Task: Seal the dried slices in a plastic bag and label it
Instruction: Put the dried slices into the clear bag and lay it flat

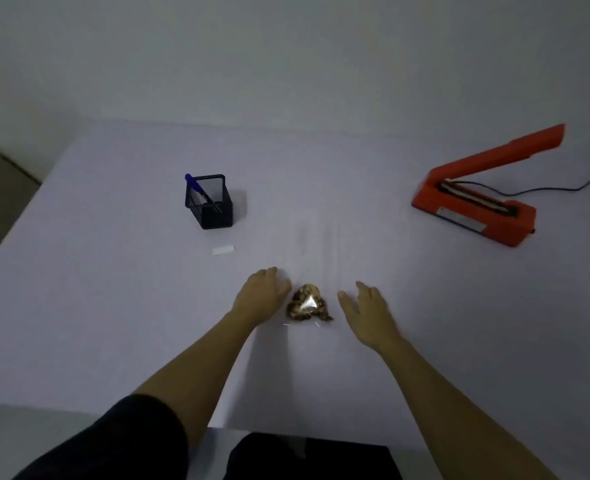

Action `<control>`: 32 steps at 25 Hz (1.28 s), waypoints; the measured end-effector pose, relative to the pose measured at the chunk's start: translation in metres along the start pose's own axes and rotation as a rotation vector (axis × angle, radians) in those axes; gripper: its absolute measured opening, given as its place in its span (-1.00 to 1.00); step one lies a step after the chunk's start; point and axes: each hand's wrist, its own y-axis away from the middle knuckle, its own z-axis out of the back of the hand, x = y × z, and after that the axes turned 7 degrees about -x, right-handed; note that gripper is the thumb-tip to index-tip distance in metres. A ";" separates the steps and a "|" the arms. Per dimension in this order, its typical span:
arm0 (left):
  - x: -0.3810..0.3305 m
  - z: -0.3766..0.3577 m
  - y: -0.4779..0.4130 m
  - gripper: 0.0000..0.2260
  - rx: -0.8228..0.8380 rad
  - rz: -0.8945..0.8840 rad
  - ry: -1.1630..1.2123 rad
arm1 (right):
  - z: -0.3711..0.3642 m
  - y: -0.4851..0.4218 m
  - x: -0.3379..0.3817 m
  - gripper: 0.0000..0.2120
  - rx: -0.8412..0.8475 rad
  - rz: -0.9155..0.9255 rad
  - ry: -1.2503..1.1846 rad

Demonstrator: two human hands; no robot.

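A small heap of brown dried slices (308,304) lies on the white table, inside the near end of a clear plastic bag (316,251) that stretches away from me and is hard to make out. My left hand (264,294) rests palm down just left of the heap, fingers loosely curled at the bag's edge. My right hand (368,308) hovers just right of the heap with fingers spread, holding nothing. A small white label (223,250) lies flat to the left. A blue pen (196,188) stands in a black mesh holder (209,202).
An orange heat sealer (477,195) sits at the right with its arm raised and a black cord (556,188) trailing off right. The table's near edge (79,408) runs just before my lap. A grey wall stands behind the table.
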 end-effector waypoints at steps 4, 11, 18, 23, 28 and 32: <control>-0.008 -0.024 -0.012 -0.53 -0.253 0.167 0.175 | -0.013 -0.028 0.014 -0.42 -0.112 -0.088 -0.208; -0.013 -0.049 -0.030 -0.57 -0.222 0.249 0.416 | -0.026 -0.052 0.015 -0.61 -0.096 -0.123 -0.437; 0.004 -0.037 -0.026 -0.80 -0.087 0.142 0.568 | -0.022 -0.050 0.008 -0.82 -0.014 -0.129 -0.661; 0.013 -0.036 -0.022 -0.84 -0.007 0.136 0.654 | -0.020 -0.047 0.005 -0.92 0.019 -0.084 -0.649; -0.009 -0.055 -0.010 -0.78 -0.302 0.085 0.539 | -0.033 -0.035 0.012 -0.87 -0.139 0.044 -0.486; -0.005 -0.069 -0.011 -0.77 -0.452 -0.029 0.300 | -0.041 -0.030 0.009 -0.82 -0.249 0.083 -0.450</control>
